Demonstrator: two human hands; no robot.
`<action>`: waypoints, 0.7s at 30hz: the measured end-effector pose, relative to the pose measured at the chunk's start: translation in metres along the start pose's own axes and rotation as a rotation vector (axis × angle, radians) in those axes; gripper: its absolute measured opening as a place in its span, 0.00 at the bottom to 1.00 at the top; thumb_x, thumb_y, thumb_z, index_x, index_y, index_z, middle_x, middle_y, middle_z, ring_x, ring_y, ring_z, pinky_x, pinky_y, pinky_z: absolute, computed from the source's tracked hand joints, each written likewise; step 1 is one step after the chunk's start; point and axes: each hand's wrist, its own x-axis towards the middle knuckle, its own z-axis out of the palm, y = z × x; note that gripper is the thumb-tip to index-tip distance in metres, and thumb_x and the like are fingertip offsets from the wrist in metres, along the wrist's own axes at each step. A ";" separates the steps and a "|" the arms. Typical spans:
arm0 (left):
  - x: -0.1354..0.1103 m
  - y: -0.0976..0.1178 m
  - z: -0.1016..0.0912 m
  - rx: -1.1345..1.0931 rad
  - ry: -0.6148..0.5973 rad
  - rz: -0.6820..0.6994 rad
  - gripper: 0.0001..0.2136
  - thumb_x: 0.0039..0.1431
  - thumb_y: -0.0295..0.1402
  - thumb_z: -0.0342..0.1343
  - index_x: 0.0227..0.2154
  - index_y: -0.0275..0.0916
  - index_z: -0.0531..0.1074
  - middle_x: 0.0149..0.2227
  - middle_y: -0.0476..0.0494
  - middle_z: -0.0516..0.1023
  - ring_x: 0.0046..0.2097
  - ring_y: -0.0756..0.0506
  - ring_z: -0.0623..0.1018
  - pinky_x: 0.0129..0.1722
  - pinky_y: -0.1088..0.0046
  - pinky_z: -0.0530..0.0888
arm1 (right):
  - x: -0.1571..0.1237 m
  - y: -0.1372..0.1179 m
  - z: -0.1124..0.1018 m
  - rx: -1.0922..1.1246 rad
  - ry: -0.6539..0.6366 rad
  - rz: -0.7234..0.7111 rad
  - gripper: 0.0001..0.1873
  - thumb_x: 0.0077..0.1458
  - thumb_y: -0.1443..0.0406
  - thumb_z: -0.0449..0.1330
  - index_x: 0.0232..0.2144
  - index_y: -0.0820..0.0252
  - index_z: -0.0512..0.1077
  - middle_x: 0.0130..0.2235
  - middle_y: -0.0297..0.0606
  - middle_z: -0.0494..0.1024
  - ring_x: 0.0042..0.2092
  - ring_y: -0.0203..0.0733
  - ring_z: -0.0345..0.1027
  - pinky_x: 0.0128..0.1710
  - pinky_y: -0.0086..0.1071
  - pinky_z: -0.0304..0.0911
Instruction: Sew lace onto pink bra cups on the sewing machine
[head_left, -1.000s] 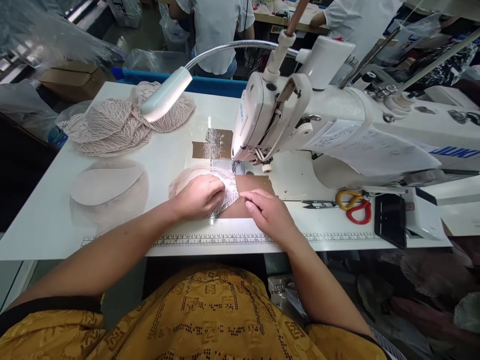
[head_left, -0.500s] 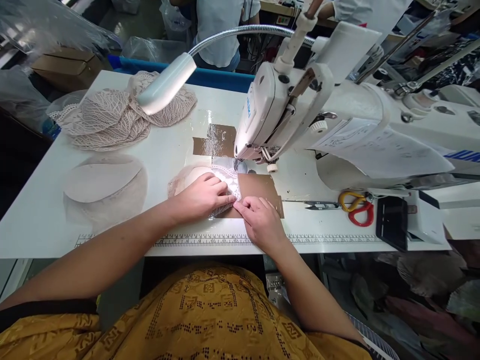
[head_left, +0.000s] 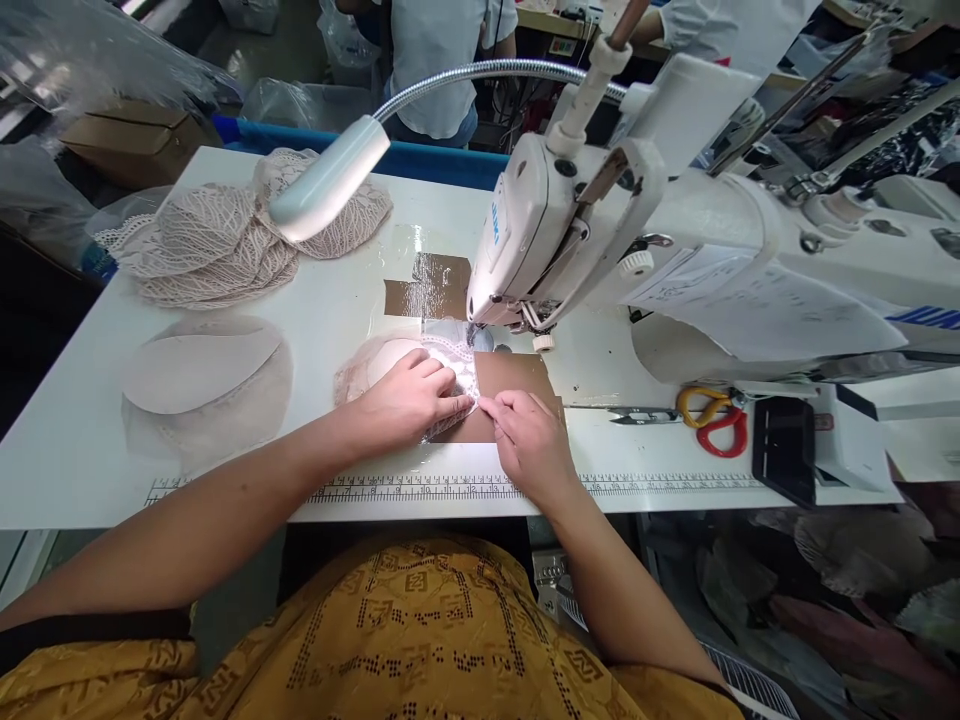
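A pale lace bra cup (head_left: 375, 362) lies under the needle end of a white sewing machine (head_left: 517, 230), its white scalloped edge lit by the lamp. My left hand (head_left: 412, 398) rests over the cup, fingers bent together, with thumb and forefinger closed on the lace near its right edge. From the right, my right hand (head_left: 531, 435) pinches that same edge, its fingertips almost touching the left ones. Just beneath the hands is brown card (head_left: 517, 375) taped to the table. The fingers hide part of the lace.
Stacked beige lace pieces (head_left: 217, 235) lie at the back left, with a sheer cup piece (head_left: 206, 385) nearer. A lamp (head_left: 330, 180) arches overhead. Scissors (head_left: 709, 418) and a dark phone-like device (head_left: 784, 450) lie right. A ruler strip (head_left: 660, 484) runs along the front edge.
My right hand's fingertips have moved slightly right and up along the lace edge. My left hand stays nearly in place. The whole view has shifted a little.
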 end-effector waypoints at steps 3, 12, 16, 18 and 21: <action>0.000 -0.001 -0.001 -0.032 0.018 0.011 0.16 0.67 0.28 0.46 0.54 0.43 0.72 0.48 0.37 0.73 0.48 0.40 0.70 0.46 0.60 0.65 | 0.004 0.000 0.001 -0.051 -0.048 0.021 0.21 0.60 0.74 0.47 0.50 0.62 0.74 0.36 0.42 0.73 0.37 0.44 0.61 0.37 0.35 0.57; 0.000 -0.003 -0.002 -0.052 0.005 -0.035 0.18 0.63 0.26 0.48 0.55 0.33 0.69 0.56 0.33 0.72 0.44 0.40 0.73 0.43 0.62 0.70 | 0.007 -0.002 0.000 -0.071 -0.051 0.013 0.19 0.60 0.74 0.47 0.45 0.60 0.75 0.35 0.41 0.72 0.36 0.43 0.60 0.35 0.34 0.55; 0.001 -0.004 0.000 -0.035 0.016 -0.038 0.19 0.61 0.26 0.48 0.54 0.30 0.71 0.57 0.33 0.72 0.44 0.40 0.74 0.44 0.61 0.72 | 0.007 -0.003 0.000 -0.089 -0.045 0.008 0.19 0.61 0.73 0.47 0.44 0.60 0.75 0.35 0.41 0.73 0.35 0.43 0.59 0.34 0.34 0.54; 0.001 -0.005 -0.001 -0.034 0.004 -0.031 0.19 0.60 0.26 0.48 0.54 0.30 0.71 0.57 0.34 0.72 0.44 0.40 0.74 0.44 0.61 0.73 | 0.008 -0.003 -0.001 -0.106 -0.054 0.006 0.18 0.62 0.72 0.47 0.44 0.60 0.75 0.36 0.41 0.73 0.35 0.43 0.59 0.35 0.34 0.54; 0.001 -0.006 -0.005 -0.043 -0.015 -0.024 0.20 0.60 0.26 0.49 0.55 0.29 0.71 0.58 0.34 0.71 0.44 0.39 0.73 0.44 0.60 0.73 | 0.010 -0.004 -0.005 -0.128 -0.090 0.008 0.18 0.62 0.73 0.47 0.43 0.61 0.75 0.36 0.41 0.74 0.35 0.43 0.59 0.34 0.34 0.53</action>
